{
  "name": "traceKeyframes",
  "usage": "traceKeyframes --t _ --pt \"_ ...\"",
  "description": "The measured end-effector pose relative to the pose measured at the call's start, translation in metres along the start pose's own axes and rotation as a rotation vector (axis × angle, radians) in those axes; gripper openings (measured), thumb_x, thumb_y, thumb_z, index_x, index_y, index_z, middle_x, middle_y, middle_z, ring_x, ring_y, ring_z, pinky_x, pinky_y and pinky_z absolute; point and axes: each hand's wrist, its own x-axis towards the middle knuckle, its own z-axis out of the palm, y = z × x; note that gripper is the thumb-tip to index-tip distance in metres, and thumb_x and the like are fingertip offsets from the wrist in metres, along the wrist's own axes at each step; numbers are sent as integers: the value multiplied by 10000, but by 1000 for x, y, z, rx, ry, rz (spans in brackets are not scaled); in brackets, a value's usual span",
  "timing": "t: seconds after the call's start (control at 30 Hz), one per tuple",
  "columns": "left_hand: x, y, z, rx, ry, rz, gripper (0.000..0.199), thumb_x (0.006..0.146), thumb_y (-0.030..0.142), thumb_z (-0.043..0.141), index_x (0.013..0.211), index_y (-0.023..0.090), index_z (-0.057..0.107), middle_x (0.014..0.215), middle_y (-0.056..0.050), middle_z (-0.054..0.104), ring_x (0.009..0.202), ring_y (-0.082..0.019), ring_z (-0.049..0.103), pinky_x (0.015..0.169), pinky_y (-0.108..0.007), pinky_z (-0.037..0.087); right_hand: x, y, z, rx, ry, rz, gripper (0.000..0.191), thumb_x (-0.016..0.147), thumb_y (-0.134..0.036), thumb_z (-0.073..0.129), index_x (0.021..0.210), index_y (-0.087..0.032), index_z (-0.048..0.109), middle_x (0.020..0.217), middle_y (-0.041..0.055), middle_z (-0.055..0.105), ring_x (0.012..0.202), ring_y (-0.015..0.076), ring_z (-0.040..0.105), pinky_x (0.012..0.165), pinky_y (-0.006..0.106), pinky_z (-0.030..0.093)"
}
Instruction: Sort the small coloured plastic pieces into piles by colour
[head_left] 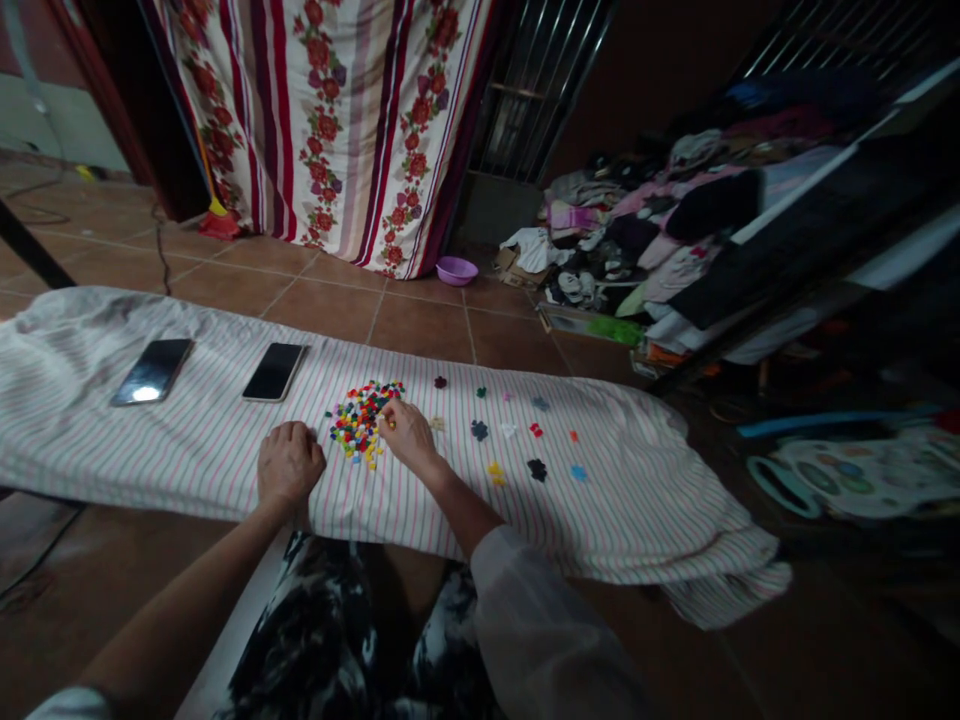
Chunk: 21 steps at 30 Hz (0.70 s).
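Note:
My right hand (409, 436) is at the right edge of a mixed heap of small coloured pieces (360, 418), thumb and fingers pinched together. A small yellowish piece shows by the fingertips, but I cannot tell what is gripped. My left hand (291, 462) rests curled on the cloth, left of the heap, with nothing visible in it. Right of the heap lie single-colour groups: dark red (440, 382), green (481, 392), dark grey (478, 430), white (508, 430), red (535, 430), yellow (496, 473), black (537, 469), blue (578, 472), and several more.
Two phones (274, 372) (153, 371) lie on the striped cloth (637, 520) to the left. Beyond the covered surface are a flowered curtain (352, 130), a purple basin (457, 270) on the tiled floor and a heap of clothes (630, 225) at the right.

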Motion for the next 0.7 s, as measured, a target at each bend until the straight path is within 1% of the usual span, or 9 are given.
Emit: traceKeyframes --t 0.07,0.13,0.23,0.33,0.43,0.5,0.6,0.7 --pt "0 1 -2 11 -7 4 185 841 250 417 879 168 579 918 -143 626 940 -286 553 810 -403 383 -5 7 -5 44 24 44 138 873 -185 547 982 -217 625 925 27 677 904 182 616 847 285 457" --pt "0 2 -3 25 -5 6 195 847 257 408 878 166 578 920 -146 630 937 -286 556 804 -399 381 -11 18 -14 97 74 77 189 852 -155 534 1001 -221 628 965 24 675 886 165 626 842 273 468" --pt "-1 1 -2 46 8 7 211 861 264 391 877 168 578 916 -142 635 920 -279 563 791 -392 371 -21 43 -33 161 174 92 247 832 -126 489 994 -219 651 991 29 668 857 148 629 824 260 487" --pt "-3 0 0 87 25 13 230 880 286 378 885 170 577 925 -136 643 917 -277 570 778 -389 355 -33 78 -57 182 280 113 262 817 -128 458 924 -205 684 953 42 669 855 156 633 812 265 498" --pt "-6 2 2 140 49 -8 265 902 310 353 897 170 578 939 -130 653 926 -275 575 782 -391 340 -46 117 -81 160 399 204 284 790 -137 459 905 -204 710 936 54 681 835 176 635 808 295 510" --pt "-6 4 2 167 46 -29 294 917 321 327 901 169 578 945 -125 657 928 -271 580 783 -390 334 -54 143 -95 129 462 248 251 771 -141 488 840 -199 722 898 71 692 864 201 639 836 320 510" --pt "-6 7 0 181 20 -44 317 924 330 304 911 169 577 958 -119 659 947 -267 584 786 -385 332 -62 174 -108 75 478 283 251 764 -119 499 798 -204 732 880 76 709 882 213 642 882 346 502" --pt "-5 8 -2 178 -12 -47 315 915 333 308 927 167 576 987 -124 657 974 -270 582 791 -383 336 -64 193 -111 17 435 315 289 764 -85 481 806 -196 744 886 80 718 893 211 648 900 346 500"
